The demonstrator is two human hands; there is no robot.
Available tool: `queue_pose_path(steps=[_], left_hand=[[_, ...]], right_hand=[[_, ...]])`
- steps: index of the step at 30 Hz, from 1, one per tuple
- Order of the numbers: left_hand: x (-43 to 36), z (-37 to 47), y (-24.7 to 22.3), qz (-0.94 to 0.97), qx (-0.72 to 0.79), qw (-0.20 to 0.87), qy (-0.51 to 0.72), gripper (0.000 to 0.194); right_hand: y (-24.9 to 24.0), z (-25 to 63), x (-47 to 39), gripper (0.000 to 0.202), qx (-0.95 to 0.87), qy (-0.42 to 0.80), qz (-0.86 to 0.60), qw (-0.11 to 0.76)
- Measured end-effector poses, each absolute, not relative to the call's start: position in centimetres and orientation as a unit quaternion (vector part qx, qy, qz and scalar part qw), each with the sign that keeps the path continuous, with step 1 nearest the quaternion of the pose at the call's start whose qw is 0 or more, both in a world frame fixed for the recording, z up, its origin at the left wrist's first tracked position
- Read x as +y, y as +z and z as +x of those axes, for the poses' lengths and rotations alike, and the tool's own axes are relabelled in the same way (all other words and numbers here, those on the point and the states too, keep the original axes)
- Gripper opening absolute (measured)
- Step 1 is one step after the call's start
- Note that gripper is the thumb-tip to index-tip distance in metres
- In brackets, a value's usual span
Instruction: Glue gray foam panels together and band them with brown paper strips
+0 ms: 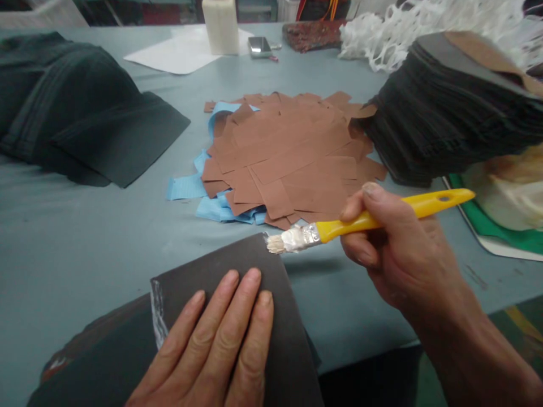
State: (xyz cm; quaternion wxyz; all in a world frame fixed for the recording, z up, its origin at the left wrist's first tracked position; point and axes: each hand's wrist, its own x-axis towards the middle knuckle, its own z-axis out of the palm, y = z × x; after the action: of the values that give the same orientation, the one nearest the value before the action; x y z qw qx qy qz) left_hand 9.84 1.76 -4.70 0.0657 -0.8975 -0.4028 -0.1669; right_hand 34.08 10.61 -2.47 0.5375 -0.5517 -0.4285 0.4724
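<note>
My right hand (pixel 394 243) is closed round the yellow handle of a paintbrush (pixel 339 227). The bristles touch the far right corner of a dark grey sheet (pixel 280 299), and white paste coats the brush's metal band. My left hand (pixel 224 345) lies flat on that sheet, fingers stretched out. A white smear (pixel 158 314) runs along the sheet's left edge. Under it, more dark pieces (pixel 97 350) stick out to the left. Beyond the brush lies a heap of brown strips (pixel 288 152), with blue strips (pixel 224 208) showing beneath.
Dark fabric pieces (pixel 123 130) are piled at the left. A tall stack of dark pieces (pixel 449 107) leans at the right, beside a green sheet (pixel 487 220). At the back are a cream container (pixel 221 25), a phone-like device (pixel 259 47) and white tangled netting (pixel 382 39).
</note>
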Motion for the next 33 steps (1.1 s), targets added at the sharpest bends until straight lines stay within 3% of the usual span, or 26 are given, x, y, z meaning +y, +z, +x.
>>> queue_pose_path(steps=[14,33], left_hand=[[1.4,9.9,-4.6,-0.9,-0.41,0.027,-0.147,0.06],[1.6,10.4,-2.5,-0.92,-0.376,0.09,-0.071,0.055]], right_hand=[[-2.2,34.6,8.2,0.043,-0.413,0.472,-0.564,0.537],[-1.2,35.2,3.6,0.047,-0.414,0.474,-0.565,0.534]])
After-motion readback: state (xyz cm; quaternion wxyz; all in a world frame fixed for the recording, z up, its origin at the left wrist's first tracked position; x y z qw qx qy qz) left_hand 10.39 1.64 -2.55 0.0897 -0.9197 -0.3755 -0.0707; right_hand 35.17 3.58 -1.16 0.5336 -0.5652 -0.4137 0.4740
